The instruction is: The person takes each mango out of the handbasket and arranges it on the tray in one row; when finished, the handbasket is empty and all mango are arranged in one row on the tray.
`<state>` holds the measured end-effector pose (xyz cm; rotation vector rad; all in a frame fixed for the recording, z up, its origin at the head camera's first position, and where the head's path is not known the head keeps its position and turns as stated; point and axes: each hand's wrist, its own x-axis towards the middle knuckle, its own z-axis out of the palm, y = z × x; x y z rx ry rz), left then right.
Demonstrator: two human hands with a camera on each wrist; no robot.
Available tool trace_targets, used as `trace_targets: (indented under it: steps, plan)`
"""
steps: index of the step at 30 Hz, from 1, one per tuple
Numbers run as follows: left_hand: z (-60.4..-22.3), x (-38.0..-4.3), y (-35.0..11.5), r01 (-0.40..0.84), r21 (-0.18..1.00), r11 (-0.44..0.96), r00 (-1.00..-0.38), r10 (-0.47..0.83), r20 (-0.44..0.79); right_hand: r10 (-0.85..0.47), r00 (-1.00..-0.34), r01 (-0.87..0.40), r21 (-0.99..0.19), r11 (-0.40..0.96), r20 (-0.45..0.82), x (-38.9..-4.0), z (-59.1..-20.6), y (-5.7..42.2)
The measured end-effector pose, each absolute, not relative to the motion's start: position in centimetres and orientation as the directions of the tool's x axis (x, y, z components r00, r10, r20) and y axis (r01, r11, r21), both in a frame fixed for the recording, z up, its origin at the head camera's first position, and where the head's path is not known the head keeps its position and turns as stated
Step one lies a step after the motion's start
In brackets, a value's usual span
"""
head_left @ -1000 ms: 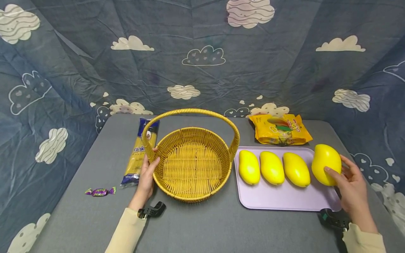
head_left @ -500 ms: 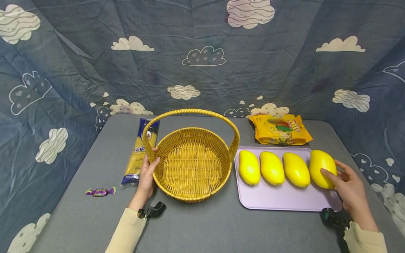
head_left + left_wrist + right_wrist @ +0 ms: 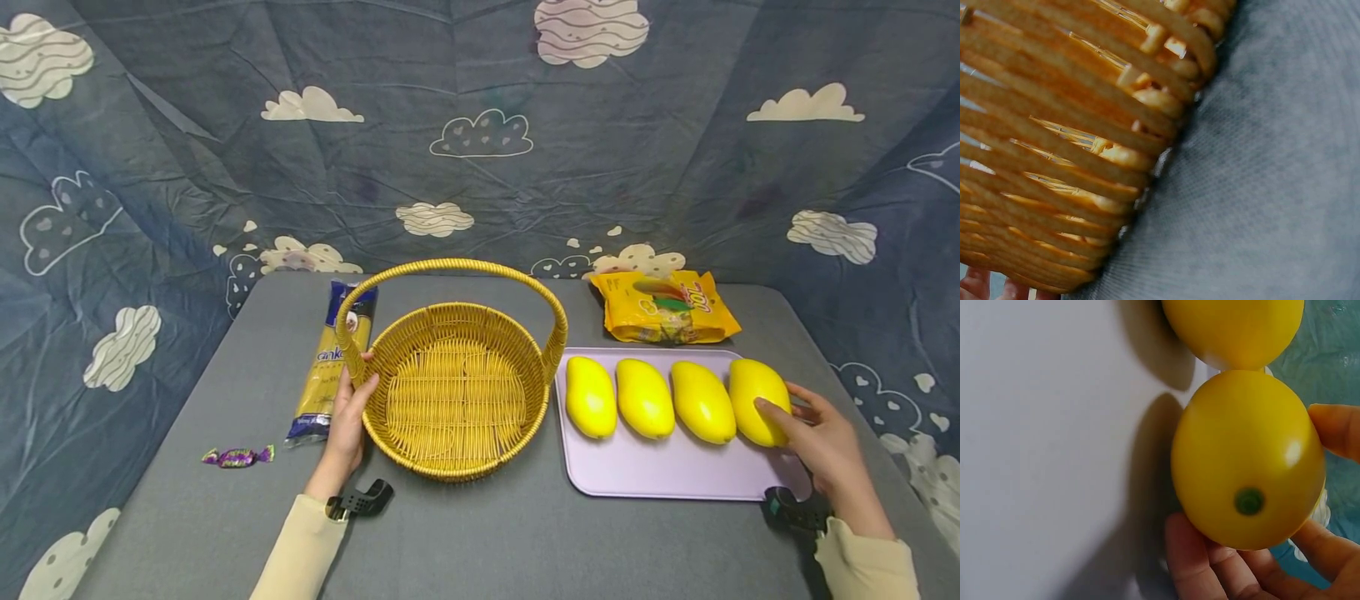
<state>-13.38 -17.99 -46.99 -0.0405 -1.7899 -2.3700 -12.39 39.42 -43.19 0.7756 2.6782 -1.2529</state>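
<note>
On the left of a wicker basket [image 3: 457, 400] with an arched handle, my left hand [image 3: 348, 417] grips the rim at the handle's foot. The left wrist view is filled mostly by the woven basket wall [image 3: 1054, 137], with fingertips [image 3: 975, 284] at its lower left corner. My right hand [image 3: 828, 442] holds the rightmost yellow mango [image 3: 757, 402] over the lilac tray [image 3: 675, 475], thumb on top and fingers along its outer side. In the right wrist view that mango [image 3: 1247, 450] shows a green stem spot and meets its neighbour [image 3: 1235, 325]. Several mangoes stand in a row on the tray.
A yellow packet [image 3: 663, 308] lies behind the tray. Left of the basket is a pasta packet [image 3: 330, 367] with blue ends, partly behind the handle. A purple wrapped candy [image 3: 238, 457] lies farther left on the grey table [image 3: 487, 542]. A cloud-print cloth [image 3: 480, 192] hangs behind.
My right hand has lowered the mango and moved it left, up against the row on the tray. The left hand and the basket have stayed in place.
</note>
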Motion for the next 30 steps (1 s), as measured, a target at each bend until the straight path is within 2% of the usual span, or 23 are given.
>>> trace_targets:
  steps: [14,30]
  plan:
    - [-47.13,-13.4,-18.07,0.164,0.951,-0.262,-0.984,-0.117,0.138,0.395,-0.876,0.471,-0.662,0.583,-0.276,-12.7,-42.99,39.29]
    - [-47.07,-13.43,-18.04,0.163,0.952,-0.261,-0.984,-0.119,0.136,0.437,-0.847,0.527,-0.595,0.607,-0.304,-12.78,-42.35,39.2]
